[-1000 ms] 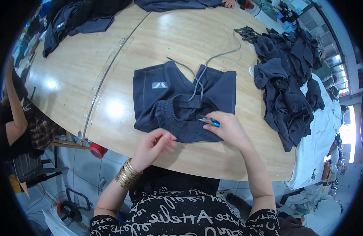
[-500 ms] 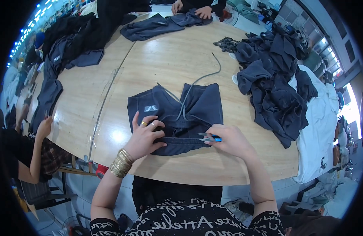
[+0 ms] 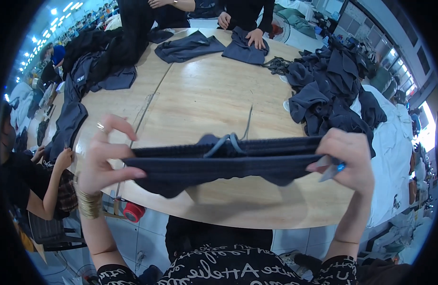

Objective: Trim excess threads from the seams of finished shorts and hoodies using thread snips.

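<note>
A pair of dark blue-grey drawstring shorts (image 3: pixel 228 167) is held up above the table, its waistband pulled wide between my two hands. My left hand (image 3: pixel 107 156) pinches the left end of the waistband between thumb and fingers. At the other end, my right hand (image 3: pixel 349 156) grips the waistband and also keeps a small pair of thread snips (image 3: pixel 327 174) with a bit of blue against the palm. From the middle of the waistband a grey drawstring (image 3: pixel 249 122) loops up, its tail reaching beyond the far edge. The shorts' legs hang below, mostly hidden.
A heap of dark garments (image 3: pixel 323 85) lies on the right of the wooden table (image 3: pixel 195 95), by white cloth (image 3: pixel 392 152). Across, a co-worker's hand (image 3: pixel 255 39) presses a folded dark garment (image 3: pixel 240 52). Another person's hand (image 3: pixel 64 159) is at the left edge, near more garments (image 3: pixel 67 118).
The shorts have gone from lying on the table to being lifted, and both my hands have moved apart, stretching the waistband. Across the table, the co-worker's garment has shifted.
</note>
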Demonstrator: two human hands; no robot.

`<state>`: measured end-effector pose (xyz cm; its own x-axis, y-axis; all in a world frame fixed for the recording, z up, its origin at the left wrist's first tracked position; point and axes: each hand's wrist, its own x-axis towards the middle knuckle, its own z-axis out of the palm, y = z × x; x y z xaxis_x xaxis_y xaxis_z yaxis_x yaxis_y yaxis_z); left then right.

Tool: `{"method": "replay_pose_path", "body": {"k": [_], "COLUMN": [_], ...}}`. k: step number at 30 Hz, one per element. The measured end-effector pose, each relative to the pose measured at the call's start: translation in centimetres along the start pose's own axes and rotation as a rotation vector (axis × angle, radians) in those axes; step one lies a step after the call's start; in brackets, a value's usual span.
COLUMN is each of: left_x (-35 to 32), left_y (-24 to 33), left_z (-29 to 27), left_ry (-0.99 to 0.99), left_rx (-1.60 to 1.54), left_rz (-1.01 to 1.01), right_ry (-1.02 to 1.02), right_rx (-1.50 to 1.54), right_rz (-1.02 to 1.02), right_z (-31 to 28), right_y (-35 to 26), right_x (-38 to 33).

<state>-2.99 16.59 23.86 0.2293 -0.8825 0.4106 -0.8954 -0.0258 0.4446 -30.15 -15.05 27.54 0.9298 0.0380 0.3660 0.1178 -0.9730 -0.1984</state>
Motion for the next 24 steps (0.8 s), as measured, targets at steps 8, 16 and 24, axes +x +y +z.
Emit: {"method": "replay_pose_path", "body": {"k": [8, 16, 24], "left_x": [3.6, 10.9, 4.7], "left_y": [-0.7, -4.2, -4.9], "left_z": [-5.7, -10.9, -0.9], "left_ry": [0.088, 0.534, 0.556], "left_rx": [0.065, 0.644, 0.907], "left_rz": [0.023, 0.086, 0.105], "right_ry": [0.129, 0.483, 0.192], "right_rx": [-0.011, -0.487, -0.415], "right_rz": [-0.067, -0.247, -0.116], "right_z": [-4.0, -5.4, 4.1], "right_y": [1.8, 5.1, 2.5], "right_x": [5.9, 16.8, 12.0]}}
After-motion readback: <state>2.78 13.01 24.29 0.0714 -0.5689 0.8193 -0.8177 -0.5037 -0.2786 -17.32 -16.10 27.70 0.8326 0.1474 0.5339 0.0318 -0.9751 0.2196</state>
